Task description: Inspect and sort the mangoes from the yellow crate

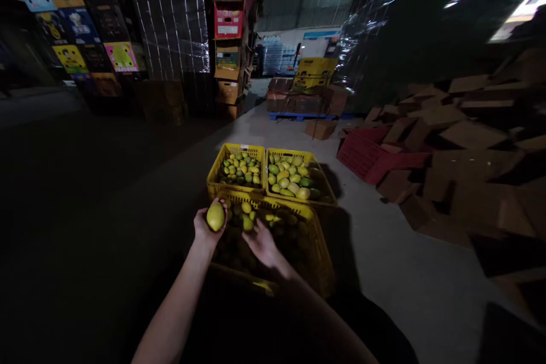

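Note:
My left hand (206, 227) is closed around a yellow-green mango (215, 216), held over the left rim of the near yellow crate (318, 227). Over the same crate, my right hand (262, 243) has its fingers spread, palm turned inward. A greenish mango (247, 223) lies just beyond its fingertips; whether they touch it I cannot tell. More mangoes fill this crate, mostly in shadow. Behind it stand two more yellow crates side by side: the left one (212, 176) has smaller green and yellow fruit, the right one (326, 186) larger mangoes.
Flattened and loose cardboard boxes (473, 136) pile up on the right, with a red crate (362, 153) at their edge. Ahead, boxes sit on a blue pallet (298, 116) near a tall carton stack (228, 57). Wrapped stacks (174, 34) stand at the left.

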`<control>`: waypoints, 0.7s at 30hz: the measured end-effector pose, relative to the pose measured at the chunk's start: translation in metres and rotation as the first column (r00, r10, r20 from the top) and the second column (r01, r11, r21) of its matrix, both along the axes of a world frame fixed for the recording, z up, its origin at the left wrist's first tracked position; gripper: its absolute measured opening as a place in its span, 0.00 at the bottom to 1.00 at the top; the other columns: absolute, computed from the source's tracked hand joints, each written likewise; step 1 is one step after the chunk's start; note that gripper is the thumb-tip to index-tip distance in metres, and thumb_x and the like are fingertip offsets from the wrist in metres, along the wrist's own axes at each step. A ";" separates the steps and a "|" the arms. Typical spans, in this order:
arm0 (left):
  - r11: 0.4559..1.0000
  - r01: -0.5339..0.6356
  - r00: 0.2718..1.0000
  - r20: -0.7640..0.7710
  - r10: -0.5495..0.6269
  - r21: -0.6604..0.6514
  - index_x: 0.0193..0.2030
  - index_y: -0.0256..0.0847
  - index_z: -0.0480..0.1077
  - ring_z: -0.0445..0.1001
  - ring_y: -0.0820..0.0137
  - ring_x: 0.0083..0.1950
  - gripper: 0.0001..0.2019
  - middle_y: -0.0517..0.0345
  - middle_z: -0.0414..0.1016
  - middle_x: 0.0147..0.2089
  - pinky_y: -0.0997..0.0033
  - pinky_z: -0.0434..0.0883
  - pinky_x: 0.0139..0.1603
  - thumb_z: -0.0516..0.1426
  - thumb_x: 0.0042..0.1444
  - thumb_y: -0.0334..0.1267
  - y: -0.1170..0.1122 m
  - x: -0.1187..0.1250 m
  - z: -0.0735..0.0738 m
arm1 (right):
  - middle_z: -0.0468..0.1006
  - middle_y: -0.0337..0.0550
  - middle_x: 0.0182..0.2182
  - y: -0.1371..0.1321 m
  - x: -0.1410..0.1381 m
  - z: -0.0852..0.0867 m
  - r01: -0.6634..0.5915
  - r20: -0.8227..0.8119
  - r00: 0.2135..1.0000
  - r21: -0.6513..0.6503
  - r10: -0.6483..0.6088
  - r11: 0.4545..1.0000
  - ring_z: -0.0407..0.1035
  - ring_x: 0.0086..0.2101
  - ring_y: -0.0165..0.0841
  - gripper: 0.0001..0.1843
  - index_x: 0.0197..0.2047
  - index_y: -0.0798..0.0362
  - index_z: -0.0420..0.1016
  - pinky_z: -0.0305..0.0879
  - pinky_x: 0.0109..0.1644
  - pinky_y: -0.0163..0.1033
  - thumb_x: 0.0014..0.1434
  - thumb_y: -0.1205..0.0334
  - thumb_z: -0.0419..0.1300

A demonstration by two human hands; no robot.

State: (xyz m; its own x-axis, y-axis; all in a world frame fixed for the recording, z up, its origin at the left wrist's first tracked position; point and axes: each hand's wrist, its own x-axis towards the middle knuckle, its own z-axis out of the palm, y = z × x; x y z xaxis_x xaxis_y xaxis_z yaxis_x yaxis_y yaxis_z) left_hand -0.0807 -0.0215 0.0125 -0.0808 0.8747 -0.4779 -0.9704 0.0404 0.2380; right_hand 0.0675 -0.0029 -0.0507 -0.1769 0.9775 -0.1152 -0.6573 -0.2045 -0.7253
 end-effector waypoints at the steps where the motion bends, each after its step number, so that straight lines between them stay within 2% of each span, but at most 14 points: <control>1: 1.000 0.005 1.000 0.003 -0.005 0.009 0.52 0.30 0.68 0.76 0.65 0.31 0.25 0.46 0.76 0.34 0.69 0.74 0.30 0.47 0.45 0.29 -0.002 -0.002 0.001 | 0.78 0.39 0.29 0.011 0.003 0.008 -0.005 -0.025 1.000 -0.012 0.005 1.000 0.75 0.36 0.34 0.10 0.30 0.49 0.70 0.71 0.47 0.45 0.59 0.56 0.52; 3: 1.000 0.010 1.000 0.010 -0.011 0.019 0.51 0.31 0.68 0.76 0.65 0.31 0.25 0.46 0.76 0.35 0.70 0.75 0.29 0.47 0.45 0.29 -0.006 -0.006 0.002 | 0.79 0.41 0.37 0.026 0.011 0.025 -0.012 -0.091 0.996 -0.004 0.012 1.000 0.73 0.44 0.34 0.10 0.34 0.49 0.72 0.66 0.55 0.45 0.58 0.57 0.50; 6: 1.000 0.020 1.000 0.011 -0.020 0.010 0.49 0.31 0.68 0.76 0.66 0.32 0.23 0.46 0.76 0.35 0.70 0.75 0.30 0.47 0.45 0.29 -0.009 -0.009 0.003 | 0.77 0.42 0.46 0.025 0.019 0.042 -0.061 -0.150 0.987 0.008 0.062 0.998 0.70 0.50 0.36 0.13 0.42 0.51 0.73 0.60 0.60 0.46 0.57 0.60 0.52; 11: 1.000 0.005 0.999 -0.047 -0.006 -0.015 0.45 0.31 0.69 0.76 0.66 0.32 0.18 0.46 0.76 0.34 0.71 0.75 0.30 0.48 0.47 0.30 -0.014 -0.010 0.001 | 0.79 0.47 0.43 0.000 0.018 0.047 -0.160 -0.164 0.977 -0.123 0.139 0.979 0.73 0.44 0.41 0.14 0.40 0.55 0.75 0.63 0.56 0.47 0.54 0.62 0.52; 13: 0.999 -0.020 0.991 -0.133 0.014 -0.045 0.42 0.32 0.69 0.76 0.66 0.31 0.15 0.48 0.76 0.33 0.70 0.75 0.30 0.48 0.48 0.31 -0.016 -0.007 -0.005 | 0.80 0.46 0.40 -0.004 0.021 0.049 -0.143 -0.167 0.979 -0.154 0.117 0.978 0.74 0.42 0.40 0.13 0.38 0.55 0.75 0.66 0.53 0.45 0.53 0.63 0.53; 15: 0.994 -0.014 0.975 -0.223 -0.010 -0.107 0.39 0.33 0.69 0.76 0.67 0.29 0.12 0.51 0.75 0.31 0.70 0.75 0.29 0.49 0.49 0.32 -0.020 -0.001 -0.019 | 0.81 0.44 0.37 -0.003 0.027 0.053 -0.095 -0.183 0.981 -0.174 0.062 0.980 0.75 0.39 0.38 0.11 0.36 0.54 0.75 0.69 0.48 0.42 0.51 0.64 0.54; 17: 0.966 0.105 0.947 -0.273 -0.170 -0.236 0.37 0.34 0.69 0.76 0.68 0.29 0.10 0.52 0.75 0.30 0.72 0.74 0.28 0.50 0.51 0.33 -0.023 0.008 -0.038 | 0.81 0.42 0.34 -0.001 0.037 0.056 -0.039 -0.205 0.979 -0.195 -0.002 0.980 0.75 0.36 0.35 0.08 0.33 0.52 0.74 0.70 0.43 0.39 0.50 0.66 0.54; 19: 0.880 0.266 0.880 -0.274 -0.389 -0.394 0.38 0.33 0.68 0.75 0.69 0.29 0.09 0.51 0.74 0.29 0.74 0.73 0.27 0.50 0.53 0.33 -0.026 0.020 -0.060 | 0.80 0.40 0.30 -0.002 0.044 0.056 0.005 -0.230 0.972 -0.214 -0.056 0.977 0.74 0.33 0.33 0.06 0.31 0.51 0.72 0.70 0.39 0.36 0.48 0.67 0.55; 21: 0.786 0.356 0.802 -0.268 -0.535 -0.505 0.38 0.31 0.68 0.75 0.67 0.29 0.09 0.50 0.73 0.30 0.73 0.72 0.26 0.49 0.55 0.33 -0.027 0.034 -0.078 | 0.79 0.38 0.28 -0.006 0.045 0.054 0.026 -0.246 0.966 -0.226 -0.083 0.974 0.73 0.29 0.29 0.05 0.30 0.51 0.71 0.69 0.35 0.33 0.47 0.67 0.57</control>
